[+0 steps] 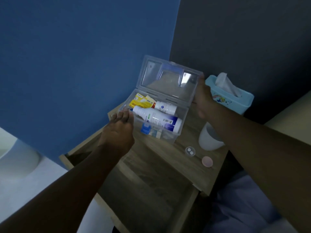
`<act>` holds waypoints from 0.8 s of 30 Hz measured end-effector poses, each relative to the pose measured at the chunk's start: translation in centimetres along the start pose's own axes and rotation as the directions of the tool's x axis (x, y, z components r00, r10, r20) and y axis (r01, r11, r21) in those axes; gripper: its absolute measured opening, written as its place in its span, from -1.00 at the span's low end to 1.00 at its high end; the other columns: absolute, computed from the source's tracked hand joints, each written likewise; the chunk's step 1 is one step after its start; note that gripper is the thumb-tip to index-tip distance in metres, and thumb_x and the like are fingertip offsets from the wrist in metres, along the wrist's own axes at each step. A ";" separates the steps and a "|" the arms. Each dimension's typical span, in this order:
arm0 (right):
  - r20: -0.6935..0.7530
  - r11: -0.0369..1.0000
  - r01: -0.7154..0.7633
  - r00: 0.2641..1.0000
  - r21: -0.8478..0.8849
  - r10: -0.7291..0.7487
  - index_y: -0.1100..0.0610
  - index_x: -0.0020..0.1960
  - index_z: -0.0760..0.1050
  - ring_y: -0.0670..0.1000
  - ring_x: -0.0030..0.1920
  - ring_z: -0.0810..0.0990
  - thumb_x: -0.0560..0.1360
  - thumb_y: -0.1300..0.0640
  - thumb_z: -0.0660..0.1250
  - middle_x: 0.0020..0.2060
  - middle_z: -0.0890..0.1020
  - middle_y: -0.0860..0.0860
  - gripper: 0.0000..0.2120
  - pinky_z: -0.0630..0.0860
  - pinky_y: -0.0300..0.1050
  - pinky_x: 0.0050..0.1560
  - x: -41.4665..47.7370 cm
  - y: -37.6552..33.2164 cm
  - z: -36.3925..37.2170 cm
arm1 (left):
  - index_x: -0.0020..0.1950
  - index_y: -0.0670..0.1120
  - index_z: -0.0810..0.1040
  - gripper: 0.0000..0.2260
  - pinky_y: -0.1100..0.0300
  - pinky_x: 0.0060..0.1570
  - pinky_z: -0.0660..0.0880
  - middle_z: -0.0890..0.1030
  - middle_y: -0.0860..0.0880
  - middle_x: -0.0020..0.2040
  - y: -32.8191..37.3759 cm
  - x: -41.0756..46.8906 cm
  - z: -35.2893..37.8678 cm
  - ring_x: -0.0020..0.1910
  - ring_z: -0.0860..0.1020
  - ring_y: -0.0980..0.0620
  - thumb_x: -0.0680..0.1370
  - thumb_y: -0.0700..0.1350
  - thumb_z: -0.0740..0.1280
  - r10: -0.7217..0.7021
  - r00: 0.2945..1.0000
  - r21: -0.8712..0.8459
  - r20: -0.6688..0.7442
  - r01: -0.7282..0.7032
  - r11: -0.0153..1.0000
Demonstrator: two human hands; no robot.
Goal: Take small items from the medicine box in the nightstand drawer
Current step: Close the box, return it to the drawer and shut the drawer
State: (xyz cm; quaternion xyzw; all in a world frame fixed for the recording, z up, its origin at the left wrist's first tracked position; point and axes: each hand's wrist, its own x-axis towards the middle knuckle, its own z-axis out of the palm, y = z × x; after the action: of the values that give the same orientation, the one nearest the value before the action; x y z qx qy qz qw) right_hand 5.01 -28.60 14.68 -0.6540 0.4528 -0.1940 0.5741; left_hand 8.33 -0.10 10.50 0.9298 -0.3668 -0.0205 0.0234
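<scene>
Clear plastic is what both hands touch. The right hand [202, 100] has its fingers [195, 102] wrapped on the side edge of the lid [168, 79], holding it up and open. The left hand [120, 126] lies flat against the near end of the medicine box [183, 118], with its fingers [125, 114] loose and spread, gripping nothing as far as the dim view shows.

The box sits on top of the nightstand [168, 158]. In it lie a big white bottle [156, 119] with a blue label, a smaller white bottle [165, 106] behind it, a yellow packet [140, 102] and a small blue thing [146, 128].

Beside the box stand a white cup [209, 140] and a blue tissue box [230, 95]. A tiny clear pot [190, 151] holds two white pills, next to a pink lid [207, 161]. Below, the drawer [143, 190] is pulled out.
</scene>
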 end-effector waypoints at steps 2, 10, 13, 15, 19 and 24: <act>-0.011 0.999 0.047 0.999 0.013 -0.047 0.05 0.48 0.35 0.17 0.37 0.48 0.48 -0.47 -0.07 0.42 0.48 0.13 -0.19 0.35 0.18 0.44 -0.7 -0.8 -0.3 | 0.58 -0.21 0.01 -0.34 0.02 0.55 -0.04 0.04 -0.20 0.61 0.1 -0.1 -0.2 0.60 0.02 -0.14 0.53 -0.17 0.20 0.001 1.000 0.016 0.013 -0.001 1.000; 0.245 0.850 0.485 0.866 -0.206 -0.435 -0.06 0.43 0.39 -0.10 0.26 0.48 0.47 -0.40 0.19 0.33 0.47 -0.09 -0.35 0.43 -0.19 0.16 -6.3 0.6 -1.9 | 0.58 -0.14 0.09 -0.39 0.02 0.54 0.00 0.03 -0.13 0.63 0.4 0.0 -2.1 0.60 0.00 -0.09 0.54 -0.20 0.20 -0.016 0.994 -0.054 0.108 0.022 0.998; 0.322 0.738 0.587 0.806 -0.331 -0.497 -0.08 0.36 0.46 -0.10 0.19 0.45 0.47 -0.30 0.33 0.27 0.42 0.02 -0.47 0.50 -0.12 0.16 -7.4 2.6 -2.4 | 0.45 -0.02 0.37 -0.54 -0.06 0.28 0.43 0.33 -0.06 0.53 0.6 -1.7 -2.7 0.45 0.35 -0.15 0.54 -0.15 0.21 -0.052 0.997 -0.150 -0.048 0.044 0.988; 0.354 0.691 0.640 0.765 -0.336 -0.538 -0.06 0.32 0.49 -0.03 0.23 0.46 0.48 -0.18 0.40 0.24 0.40 0.06 -0.55 0.54 -0.08 0.18 -8.3 3.6 -2.2 | 0.35 -0.03 0.50 -0.61 -0.04 0.01 0.55 0.58 -0.13 0.29 0.8 -2.8 -2.6 0.19 0.57 -0.19 0.52 -0.15 0.25 -0.038 0.975 -0.187 -0.219 -0.004 0.982; 0.378 0.530 0.741 0.668 -0.411 -0.641 0.04 0.27 0.55 0.02 0.28 0.45 0.45 -0.08 0.48 0.27 0.45 0.06 -0.57 0.49 -0.18 0.17 -9.6 5.3 -2.0 | 0.35 -0.10 0.51 -0.56 -0.10 0.15 0.53 0.53 -0.16 0.37 0.8 -2.6 -2.4 0.29 0.52 -0.19 0.47 -0.26 0.26 -0.013 0.905 -0.268 -0.426 -0.113 0.957; 0.465 0.369 0.853 0.514 -0.369 -0.721 0.16 0.26 0.58 0.02 0.33 0.51 0.53 0.07 0.42 0.30 0.57 0.07 -0.67 0.53 0.11 0.27 -10.5 6.8 -1.6 | 0.59 -0.06 0.10 -0.31 -0.03 0.50 0.17 0.12 -0.08 0.61 0.8 -0.8 -1.9 0.57 0.14 -0.09 0.48 -0.31 0.23 0.031 0.953 -0.214 -0.300 -0.099 0.972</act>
State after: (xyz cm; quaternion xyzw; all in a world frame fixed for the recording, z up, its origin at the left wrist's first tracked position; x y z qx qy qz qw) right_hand -4.13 -20.45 11.65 -0.9426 0.0488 -0.2288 0.2381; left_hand 7.33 -0.09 12.49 0.9009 -0.3851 0.0775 0.1845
